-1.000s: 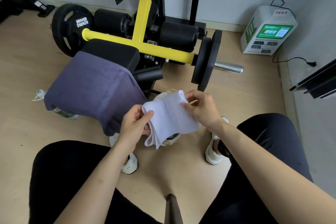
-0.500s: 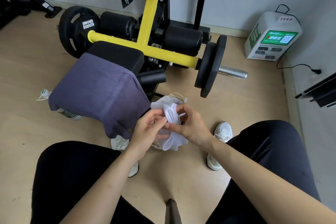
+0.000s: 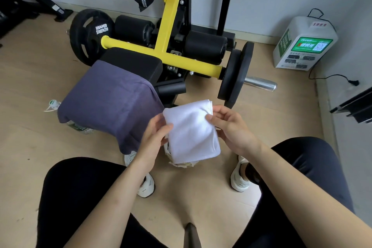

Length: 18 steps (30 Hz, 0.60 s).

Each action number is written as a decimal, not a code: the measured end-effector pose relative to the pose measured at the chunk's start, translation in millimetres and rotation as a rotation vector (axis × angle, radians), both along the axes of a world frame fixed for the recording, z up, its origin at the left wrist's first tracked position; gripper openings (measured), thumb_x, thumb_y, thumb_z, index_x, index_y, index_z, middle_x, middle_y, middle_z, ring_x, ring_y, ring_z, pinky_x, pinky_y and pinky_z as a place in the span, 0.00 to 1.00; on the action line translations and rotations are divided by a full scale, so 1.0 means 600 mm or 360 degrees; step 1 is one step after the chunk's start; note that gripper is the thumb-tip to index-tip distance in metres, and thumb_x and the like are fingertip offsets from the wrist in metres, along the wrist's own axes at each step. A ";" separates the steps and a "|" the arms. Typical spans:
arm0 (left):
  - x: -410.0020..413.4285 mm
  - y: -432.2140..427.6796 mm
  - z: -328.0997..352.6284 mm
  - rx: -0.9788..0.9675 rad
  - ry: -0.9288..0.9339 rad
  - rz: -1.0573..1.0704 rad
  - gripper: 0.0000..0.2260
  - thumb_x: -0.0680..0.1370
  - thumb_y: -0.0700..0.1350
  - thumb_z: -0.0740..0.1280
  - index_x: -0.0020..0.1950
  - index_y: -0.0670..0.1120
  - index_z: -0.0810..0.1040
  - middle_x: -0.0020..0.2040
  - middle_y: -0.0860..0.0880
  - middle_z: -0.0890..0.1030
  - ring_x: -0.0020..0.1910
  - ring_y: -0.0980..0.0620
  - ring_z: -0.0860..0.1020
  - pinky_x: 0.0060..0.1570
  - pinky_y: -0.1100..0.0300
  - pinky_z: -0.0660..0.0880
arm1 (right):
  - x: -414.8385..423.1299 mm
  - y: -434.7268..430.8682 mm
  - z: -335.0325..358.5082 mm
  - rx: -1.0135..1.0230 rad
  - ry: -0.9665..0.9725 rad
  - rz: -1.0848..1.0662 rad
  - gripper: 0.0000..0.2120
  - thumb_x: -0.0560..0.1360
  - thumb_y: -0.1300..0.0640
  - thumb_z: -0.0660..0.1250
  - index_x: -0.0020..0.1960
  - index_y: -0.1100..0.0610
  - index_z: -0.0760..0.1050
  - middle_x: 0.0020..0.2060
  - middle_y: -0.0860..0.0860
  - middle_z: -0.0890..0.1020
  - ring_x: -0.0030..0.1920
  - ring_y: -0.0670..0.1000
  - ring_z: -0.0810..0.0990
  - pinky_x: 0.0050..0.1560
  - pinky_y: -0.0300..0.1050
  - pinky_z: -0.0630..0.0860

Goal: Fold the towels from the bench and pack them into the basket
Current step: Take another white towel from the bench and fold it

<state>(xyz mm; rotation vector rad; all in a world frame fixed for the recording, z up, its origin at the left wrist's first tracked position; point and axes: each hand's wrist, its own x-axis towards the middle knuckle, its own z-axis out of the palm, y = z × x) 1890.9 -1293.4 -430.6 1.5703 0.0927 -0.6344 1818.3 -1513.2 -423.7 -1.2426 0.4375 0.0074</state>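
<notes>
A folded white towel [image 3: 191, 131] is held in the air between my two hands, above the floor between my feet. My left hand [image 3: 154, 137] pinches its left edge with thumb on top. My right hand [image 3: 231, 127] pinches its upper right corner. Directly under the towel a light woven basket [image 3: 181, 164] shows only as a sliver of rim; the towel hides what is inside. A purple-grey towel [image 3: 108, 104] lies draped over the black bench pad [image 3: 132, 60] to the left.
A yellow-framed weight machine [image 3: 167, 32] with black plates [image 3: 235, 74] and a steel sleeve stands behind. A plastic bottle [image 3: 78, 128] lies on the floor under the purple towel. A white charging station [image 3: 304, 44] sits at right by the wall. My white shoes [image 3: 239, 181] flank the basket.
The white towel was bunched low between my hands half a second ago. It is now raised and held flat as a folded rectangle, with my hands apart at its edges.
</notes>
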 end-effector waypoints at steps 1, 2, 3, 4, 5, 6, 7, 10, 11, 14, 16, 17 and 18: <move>-0.003 -0.001 0.002 0.0005 0.0060 -0.0090 0.17 0.80 0.48 0.68 0.69 0.55 0.75 0.64 0.54 0.82 0.63 0.51 0.81 0.66 0.46 0.77 | 0.001 0.000 -0.001 -0.0021 0.0018 -0.0057 0.10 0.78 0.62 0.69 0.59 0.61 0.77 0.48 0.62 0.82 0.47 0.60 0.79 0.47 0.59 0.72; -0.006 -0.002 0.003 0.0027 0.0092 -0.0176 0.15 0.81 0.49 0.67 0.68 0.55 0.76 0.63 0.53 0.83 0.62 0.49 0.82 0.67 0.43 0.76 | 0.001 0.002 -0.002 -0.0092 0.0045 -0.0115 0.11 0.78 0.62 0.69 0.59 0.60 0.75 0.47 0.62 0.82 0.45 0.59 0.79 0.46 0.58 0.73; -0.009 -0.003 0.004 0.0045 0.0098 -0.0238 0.14 0.82 0.47 0.67 0.67 0.55 0.76 0.61 0.52 0.84 0.61 0.48 0.82 0.67 0.41 0.76 | 0.001 0.003 -0.005 -0.0191 0.0079 -0.0167 0.12 0.77 0.61 0.70 0.60 0.58 0.74 0.47 0.63 0.81 0.44 0.57 0.80 0.44 0.56 0.75; -0.012 -0.003 0.004 0.0052 0.0084 -0.0271 0.14 0.82 0.45 0.67 0.67 0.53 0.76 0.59 0.52 0.85 0.60 0.48 0.83 0.66 0.40 0.76 | 0.000 0.003 -0.008 -0.0285 0.0107 -0.0200 0.15 0.77 0.60 0.70 0.61 0.56 0.72 0.48 0.64 0.81 0.42 0.55 0.80 0.41 0.53 0.77; -0.013 -0.003 0.002 0.0057 0.0069 -0.0283 0.16 0.81 0.43 0.69 0.68 0.53 0.76 0.58 0.52 0.86 0.60 0.48 0.83 0.65 0.39 0.76 | 0.000 0.003 -0.012 -0.0357 0.0125 -0.0224 0.16 0.77 0.60 0.71 0.62 0.54 0.71 0.50 0.63 0.82 0.42 0.53 0.81 0.39 0.49 0.78; -0.014 -0.003 0.002 0.0066 0.0056 -0.0281 0.20 0.79 0.42 0.71 0.70 0.53 0.74 0.58 0.52 0.86 0.59 0.49 0.83 0.64 0.38 0.76 | -0.001 0.002 -0.014 -0.0402 0.0128 -0.0234 0.18 0.77 0.60 0.70 0.63 0.52 0.70 0.52 0.62 0.82 0.42 0.51 0.81 0.39 0.47 0.78; -0.014 -0.002 0.002 0.0078 0.0038 -0.0272 0.24 0.76 0.42 0.73 0.71 0.54 0.73 0.58 0.52 0.85 0.59 0.49 0.83 0.63 0.36 0.77 | -0.002 0.001 -0.016 -0.0435 0.0122 -0.0230 0.19 0.77 0.60 0.70 0.65 0.50 0.69 0.53 0.61 0.82 0.42 0.52 0.81 0.40 0.49 0.78; -0.011 0.003 0.000 0.0079 -0.0017 -0.0234 0.34 0.70 0.44 0.75 0.73 0.61 0.68 0.62 0.51 0.83 0.58 0.51 0.83 0.61 0.36 0.78 | -0.005 -0.002 -0.014 -0.0538 0.0056 -0.0132 0.24 0.79 0.62 0.67 0.70 0.45 0.68 0.57 0.55 0.81 0.47 0.56 0.82 0.45 0.54 0.82; -0.010 0.004 -0.001 0.0070 -0.0034 -0.0222 0.35 0.70 0.44 0.75 0.73 0.63 0.67 0.63 0.50 0.82 0.58 0.51 0.83 0.61 0.38 0.79 | -0.007 -0.001 -0.013 -0.0574 0.0008 -0.0079 0.24 0.79 0.63 0.65 0.71 0.45 0.67 0.58 0.52 0.81 0.47 0.55 0.83 0.46 0.53 0.82; -0.010 0.005 -0.006 0.0089 -0.0144 -0.0174 0.34 0.71 0.45 0.76 0.71 0.68 0.67 0.62 0.49 0.82 0.57 0.50 0.84 0.59 0.43 0.81 | -0.006 -0.001 -0.012 -0.0741 -0.0106 0.0111 0.21 0.79 0.63 0.66 0.69 0.46 0.73 0.58 0.47 0.82 0.47 0.49 0.83 0.46 0.45 0.79; -0.010 0.006 -0.010 0.0133 -0.0249 -0.0153 0.32 0.72 0.44 0.76 0.69 0.67 0.69 0.59 0.48 0.84 0.57 0.49 0.83 0.60 0.45 0.81 | -0.006 -0.002 -0.016 -0.0938 -0.0118 0.0260 0.20 0.76 0.60 0.71 0.65 0.45 0.77 0.62 0.48 0.79 0.54 0.49 0.80 0.51 0.43 0.77; -0.009 0.006 -0.012 0.0176 -0.0296 -0.0146 0.31 0.72 0.44 0.77 0.68 0.67 0.70 0.58 0.48 0.84 0.57 0.49 0.83 0.59 0.46 0.81 | -0.007 -0.002 -0.019 -0.1025 -0.0116 0.0344 0.21 0.74 0.59 0.73 0.65 0.45 0.77 0.66 0.48 0.75 0.59 0.49 0.77 0.54 0.43 0.77; -0.009 0.006 -0.012 0.0237 -0.0346 -0.0148 0.31 0.72 0.44 0.77 0.68 0.67 0.70 0.57 0.49 0.84 0.57 0.50 0.83 0.58 0.47 0.81 | -0.008 -0.001 -0.022 -0.1105 -0.0102 0.0427 0.23 0.73 0.59 0.74 0.66 0.46 0.76 0.69 0.47 0.70 0.64 0.48 0.74 0.57 0.42 0.76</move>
